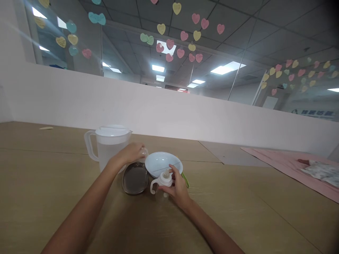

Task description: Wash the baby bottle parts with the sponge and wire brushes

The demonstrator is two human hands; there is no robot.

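My right hand is closed around a baby bottle with white side handles and a nipple on top. The bottle stands upright near the table's front middle, and its lower part is hard to make out. Over by the pitcher, my left hand is closed on a clear domed bottle cap. Below that hand lies a dark round dish with a shiny rim. A white bowl sits between the hands, just behind the bottle. Something green shows at the bowl's right, partly hidden by my right hand.
A translucent white lidded pitcher stands behind my left forearm, its handle to the left. A pink cloth with a patterned item lies at the right. A flat pale piece rests far left. A white wall borders the table's back.
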